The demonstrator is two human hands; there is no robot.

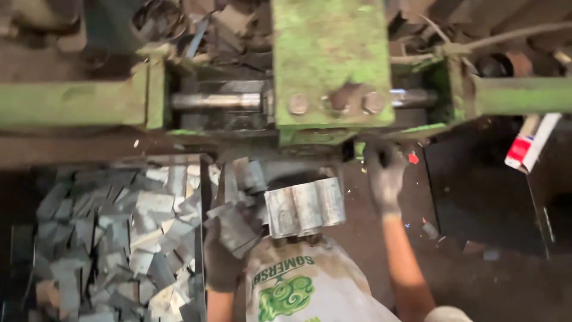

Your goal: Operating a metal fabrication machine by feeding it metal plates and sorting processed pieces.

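Saw a green press (326, 59) filling the top of the view, with a steel shaft (217, 100) running across its open frame. Judged the gravest hazard there: a stroke of the ram with fingers under its lower edge, crushing them.

Noted a heap of cut metal pieces (113, 238) spread over the lower left, loose and sharp-edged. Judged a slide or a snag likely if brushed by a forearm, bare above the glove.

Found a ribbed metal sheet (305, 207) lying just below the press, in front of the body, between the two arms, touched by neither hand. Judged it free to tip or shift if knocked.

Saw the gloved right hand (384, 173) raised to the underside of the press, fingers bent against it; could not tell whether gripping anything or only pressing. Rated this hand as most exposed, being right at the pinch line.

Saw the gloved left hand (223, 253) clenched around a stack of flat blanks (235, 229), held beside the heap and close to the ribbed sheet. Judged the fanned stack apt to slip apart and spill, or to cut through a worn glove.

Noted a red-and-white carton (529, 143) leaning at the far right, well apart from both hands. Spotted a small red fleck (413, 158) just beside the right hand; could not tell its kind.
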